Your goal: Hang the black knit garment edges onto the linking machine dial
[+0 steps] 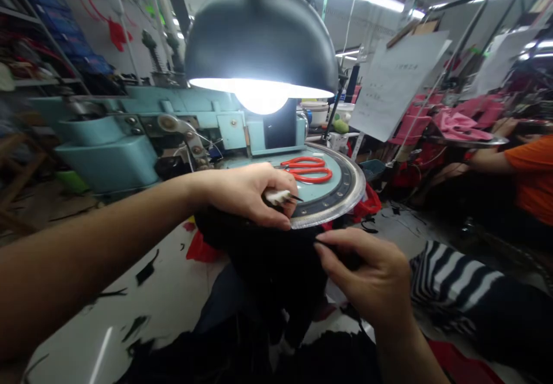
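Note:
My left hand rests at the near left rim of a round toothed dial. Its fingers curl around a small pointed tool with a whitish, wrapped-looking handle and a dark tip. Black fabric hangs down from the dial's front edge, below this hand. Just right of the dial's front, my right hand pinches the fabric's edge between thumb and forefinger. Red-handled scissors lie on the dial's pale blue plate; their blades are mostly hidden behind my left hand.
A dark lamp hangs low, lit, over the dial. Blue machine housing stands at left. A paper sheet hangs at right. Beyond it, a person in an orange sleeve sits near pink fabric. Striped fabric lies lower right.

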`<state>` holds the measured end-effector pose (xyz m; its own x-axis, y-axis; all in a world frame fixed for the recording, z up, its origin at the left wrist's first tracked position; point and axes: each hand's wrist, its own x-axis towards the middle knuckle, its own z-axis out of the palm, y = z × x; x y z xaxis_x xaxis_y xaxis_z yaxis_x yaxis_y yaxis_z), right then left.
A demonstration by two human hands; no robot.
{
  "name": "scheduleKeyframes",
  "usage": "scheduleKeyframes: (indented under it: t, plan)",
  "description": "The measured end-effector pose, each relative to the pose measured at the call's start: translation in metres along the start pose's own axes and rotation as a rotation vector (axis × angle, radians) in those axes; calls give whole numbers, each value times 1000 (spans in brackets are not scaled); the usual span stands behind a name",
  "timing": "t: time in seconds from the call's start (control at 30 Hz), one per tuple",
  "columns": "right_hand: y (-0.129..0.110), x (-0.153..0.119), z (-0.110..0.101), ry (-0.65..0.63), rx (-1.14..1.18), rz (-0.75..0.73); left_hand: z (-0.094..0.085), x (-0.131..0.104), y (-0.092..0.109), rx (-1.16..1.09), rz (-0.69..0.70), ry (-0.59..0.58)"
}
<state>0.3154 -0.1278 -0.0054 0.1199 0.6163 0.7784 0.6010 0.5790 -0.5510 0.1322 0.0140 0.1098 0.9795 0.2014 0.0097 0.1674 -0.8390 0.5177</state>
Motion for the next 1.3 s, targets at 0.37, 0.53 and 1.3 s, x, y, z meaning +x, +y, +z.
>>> scheduleKeyframes:
  t: [0.37, 0.53, 1.3]
  plan:
    - [1, 3, 2, 30, -60, -46, 2, 3, 3, 31, -4, 16]
    - [3, 4, 2, 64, -57, -8, 5, 7, 2, 39, -4, 51]
    - [87, -19, -13, -230, 501, 170, 6, 11, 3, 78, 100, 73]
